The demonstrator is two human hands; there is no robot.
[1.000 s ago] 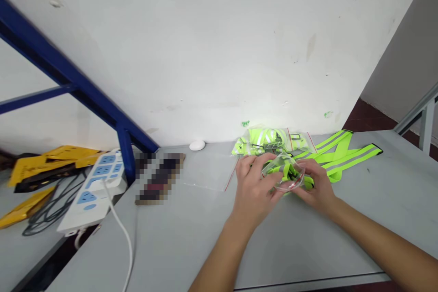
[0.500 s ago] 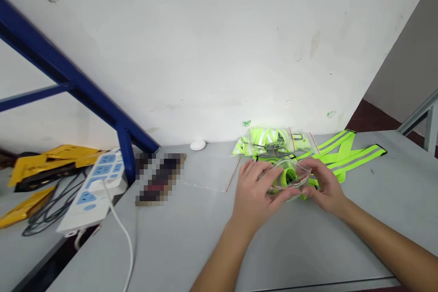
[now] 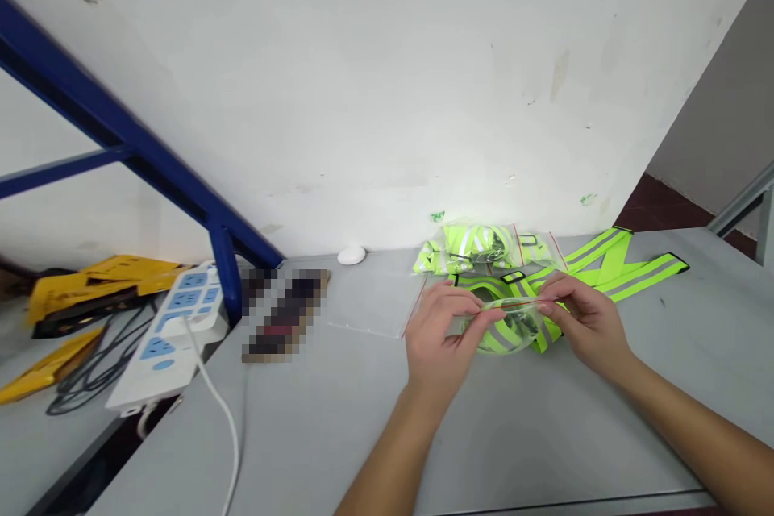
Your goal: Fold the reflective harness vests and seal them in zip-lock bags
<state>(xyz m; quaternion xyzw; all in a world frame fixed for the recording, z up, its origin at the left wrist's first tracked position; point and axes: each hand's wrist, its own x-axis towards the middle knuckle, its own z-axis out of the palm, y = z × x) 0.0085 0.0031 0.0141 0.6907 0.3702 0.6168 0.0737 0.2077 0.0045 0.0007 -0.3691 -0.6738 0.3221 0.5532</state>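
Between my hands is a clear zip-lock bag (image 3: 508,341) with a red line along its top edge. Inside it lies a rolled yellow-green reflective strap (image 3: 501,334). My left hand (image 3: 444,330) pinches one end of the bag's top edge between thumb and fingers. The other end is pinched by my right hand (image 3: 580,318). Just behind the bag, a loose yellow-green reflective harness (image 3: 613,268) with grey stripes and black buckles spreads to the right, partly hidden by my hands. Filled zip-lock bags (image 3: 475,246) of similar straps rest against the wall.
A flat clear bag (image 3: 368,305) lies left of my hands, near a white oval object (image 3: 351,255) and a blurred-out item (image 3: 287,314). Farther left are a white power strip (image 3: 175,330) with a cable, a blue metal frame (image 3: 223,266) and yellow packets (image 3: 102,282).
The bag's mouth was gaping round the rolled strap; now its top edge is drawn straight and flat between my fingers. Both hands have shifted from its sides to that edge.
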